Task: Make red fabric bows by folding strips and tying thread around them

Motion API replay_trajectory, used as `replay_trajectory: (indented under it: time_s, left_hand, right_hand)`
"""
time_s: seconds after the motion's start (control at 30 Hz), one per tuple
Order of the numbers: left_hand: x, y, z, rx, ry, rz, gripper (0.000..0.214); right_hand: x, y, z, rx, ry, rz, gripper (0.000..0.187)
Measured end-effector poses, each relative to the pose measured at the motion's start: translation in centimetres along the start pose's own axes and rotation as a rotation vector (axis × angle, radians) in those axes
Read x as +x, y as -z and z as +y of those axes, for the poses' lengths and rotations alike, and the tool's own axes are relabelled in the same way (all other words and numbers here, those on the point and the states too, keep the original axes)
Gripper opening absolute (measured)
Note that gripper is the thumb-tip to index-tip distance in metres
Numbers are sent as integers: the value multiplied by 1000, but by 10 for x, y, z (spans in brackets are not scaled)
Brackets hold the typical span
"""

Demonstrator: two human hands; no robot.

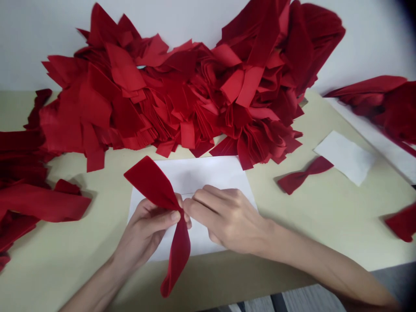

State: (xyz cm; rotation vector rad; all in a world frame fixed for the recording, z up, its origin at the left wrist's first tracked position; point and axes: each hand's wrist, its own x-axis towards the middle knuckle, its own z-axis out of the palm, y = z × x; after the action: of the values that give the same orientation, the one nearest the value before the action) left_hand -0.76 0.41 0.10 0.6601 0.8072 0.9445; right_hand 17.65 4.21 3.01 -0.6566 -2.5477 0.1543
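A strip of dark red velvet ribbon (pixel 152 184) is folded into two loops, one rising to the upper left and one hanging down (pixel 178 255). My left hand (pixel 144 232) pinches its gathered middle between thumb and fingers. My right hand (pixel 225 219) comes in from the right, its fingertips pressed against the same pinched spot. Both hands are above a white paper sheet (pixel 201 173). The ribbon hides part of my left fingers.
A large heap of red fabric strips (pixel 175 99) lies along the wall. More red strips lie at the left (pixel 32 201) and right (pixel 380 104). A small finished red bow (pixel 302 175) lies beside a white sheet (pixel 344 156) on the pale table (pixel 292 234).
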Motion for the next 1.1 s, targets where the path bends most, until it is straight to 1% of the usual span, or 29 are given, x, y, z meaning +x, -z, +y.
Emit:
replay_trajectory:
  time_s: [0.03, 0.07, 0.17, 0.23, 0.3, 0.37, 0.4, 0.47, 0.5, 0.53, 0.6, 0.67, 0.7, 0.73, 0.77, 0.83, 0.9, 0.97, 1.03, 1.07, 1.1]
  left_hand:
    - [0, 0, 0, -7, 9, -1, 5]
    - [-1, -1, -1, -21, 18, -4, 4]
    - [-2, -3, -2, -96, 55, -39, 3]
    - [-2, -5, -4, -162, 86, -82, 6]
    - [-3, -7, -6, -229, 108, -132, 6]
    - [-4, -7, -8, -294, 125, -176, 7]
    - [-5, -7, -8, -328, 129, -193, 7]
    - [-8, -5, -5, -388, 90, -214, 7]
    - [-10, -3, -3, -403, 52, -216, 8]
    - [-11, -1, 0, -400, 2, -204, 8]
    - [-12, 2, 5, -355, -40, -163, 7]
    - [-9, 6, 8, -300, -26, -130, 6]
    - [-7, 7, 8, -280, -13, -119, 5]
    - [-5, 9, 7, -263, -3, -111, 4]
    - [-3, 9, 7, -250, 4, -104, 3]
    - [0, 10, 5, -243, 6, -83, 2]
    - [2, 10, 4, -244, 7, -85, 3]
    - [1, 9, 4, -244, 15, -93, 3]
    - [1, 9, 4, -238, 17, -91, 3]
    - [1, 9, 4, -233, 19, -86, 3]
    - [1, 8, 3, -229, 23, -78, 3]
  right_hand:
    - [1, 2, 1, 96, -31, -25, 33]
    - [1, 4, 3, 238, -77, -54, 33]
    - [4, 6, 8, 836, -257, -173, 32]
    - [3, 0, 11, 1219, -359, -234, 27]
    - [1, -9, 12, 1516, -430, -263, 21]
    - [-2, -19, 13, 1734, -472, -250, 22]
    - [-3, -21, 14, 1822, -500, -221, 24]
    - [-4, -20, 18, 1931, -552, -114, 29]
    - [-4, -16, 22, 1922, -572, -65, 30]
    - [-3, -9, 27, 1869, -581, -35, 29]
    - [-1, 11, 39, 1624, -568, -67, 21]
    - [-1, 34, 54, 1295, -561, -143, 17]
    - [-3, 45, 61, 1127, -575, -180, 17]
    - [-7, 54, 68, 986, -586, -248, 22]
    - [-13, 62, 74, 851, -588, -343, 24]
    - [-31, 71, 86, 557, -553, -507, 25]
    - [-53, 76, 97, 253, -482, -568, 27]
    - [-77, 81, 106, -24, -467, -536, 30]
    - [-97, 88, 114, -178, -504, -478, 31]
    - [-104, 93, 118, -181, -526, -396, 30]
    - [-110, 97, 121, -173, -552, -266, 29]
